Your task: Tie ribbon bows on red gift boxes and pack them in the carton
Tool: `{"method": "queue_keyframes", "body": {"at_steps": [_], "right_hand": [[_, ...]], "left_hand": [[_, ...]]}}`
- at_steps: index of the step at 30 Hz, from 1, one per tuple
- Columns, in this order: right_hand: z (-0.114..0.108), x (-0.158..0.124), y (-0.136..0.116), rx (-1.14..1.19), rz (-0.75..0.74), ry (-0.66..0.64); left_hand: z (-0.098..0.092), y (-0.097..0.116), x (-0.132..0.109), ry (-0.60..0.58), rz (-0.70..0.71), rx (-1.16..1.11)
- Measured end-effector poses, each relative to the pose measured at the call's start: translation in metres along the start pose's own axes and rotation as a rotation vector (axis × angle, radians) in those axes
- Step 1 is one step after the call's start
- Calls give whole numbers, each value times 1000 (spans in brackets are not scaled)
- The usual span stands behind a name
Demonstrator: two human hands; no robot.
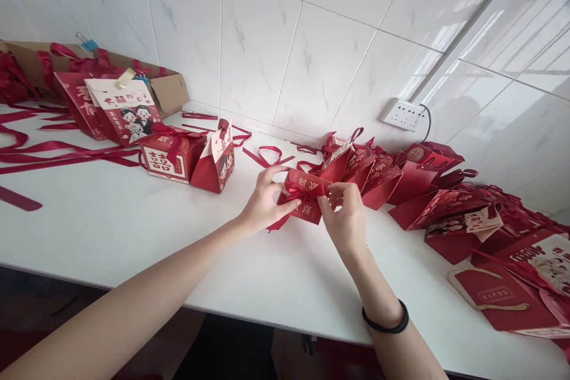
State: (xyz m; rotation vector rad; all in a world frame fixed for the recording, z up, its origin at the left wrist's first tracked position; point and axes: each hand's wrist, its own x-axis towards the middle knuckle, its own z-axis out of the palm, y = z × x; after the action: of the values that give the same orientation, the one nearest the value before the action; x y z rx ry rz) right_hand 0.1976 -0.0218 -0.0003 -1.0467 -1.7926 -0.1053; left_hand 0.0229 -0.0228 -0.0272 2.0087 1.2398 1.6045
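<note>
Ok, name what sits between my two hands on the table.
In the head view, a small red box sits between the left hand and right hand. The left holds its side; the right pinches the red ribbon across its top.

The gift box (pixel 165 160) at the left bears a large red double-happiness sign (囍) on its white front panel. The small red box (pixel 307 206) in the middle carries pale Chinese characters on its lid and front, too small to read. The tall bag (pixel 119 108) behind has a red Chinese headline — not clearly legible.
</note>
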Motion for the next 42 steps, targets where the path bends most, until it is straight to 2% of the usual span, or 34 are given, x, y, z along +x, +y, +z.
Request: {"method": "queue_keyframes", "body": {"at_steps": [2, 5, 16, 19, 23, 27, 32, 36, 40, 42], "right_hand": [[-2, 1, 0, 3, 58, -92], [-3, 2, 0, 22, 43, -193], [-3, 1, -3, 96, 8, -242], [-6, 2, -5, 162, 75, -286], [-5, 2, -9, 283, 251, -341], [-1, 2, -10, 389, 386, -335], [1, 3, -7, 467, 437, -332], [2, 2, -3, 445, 424, -292], [4, 1, 1, 428, 376, -247], [5, 1, 2, 418, 366, -239]], "left_hand": [[0, 0, 0, 4, 1, 6], [-1, 0, 0, 12, -2, 17], [-1, -1, 2, 30, -13, 34], [-2, -2, 1, 27, -18, 39], [-1, -1, 0, 34, -25, 49], [0, 0, 0, 30, -21, 49], [-1, 2, 1, 9, -35, 35], [-2, 3, 1, 9, -80, -8], [-3, 2, 4, 93, -156, -176], [-5, 1, 5, 89, -140, -206]]}}
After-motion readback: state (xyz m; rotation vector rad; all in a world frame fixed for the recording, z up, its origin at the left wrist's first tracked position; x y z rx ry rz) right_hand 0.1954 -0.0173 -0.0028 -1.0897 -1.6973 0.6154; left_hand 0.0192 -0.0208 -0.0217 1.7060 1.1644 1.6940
